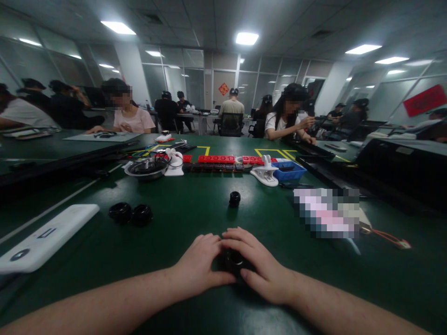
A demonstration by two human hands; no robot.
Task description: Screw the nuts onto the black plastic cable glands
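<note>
A black, glossy ring-shaped part [234,262] with an open centre stands on the green table in front of me, between my hands. My right hand [260,265] curves round it, fingers over its far side and thumb at its near side. From the left, my left hand [200,260] cups it with the thumb along its near edge, and its fingertips meet those of the right. The fingers partly cover the part. Farther up stands a smaller-looking black ring part [234,199]. Two more, a black ring part [120,212] and its neighbour [142,214], sit side by side at the left.
A long white device [52,237] lies at left. Across the back are a round black item in a dish [146,167], a white clip [265,173], red strips [216,159] and a blue bin [289,170]. A blurred packet [324,211] lies at right. People sit beyond.
</note>
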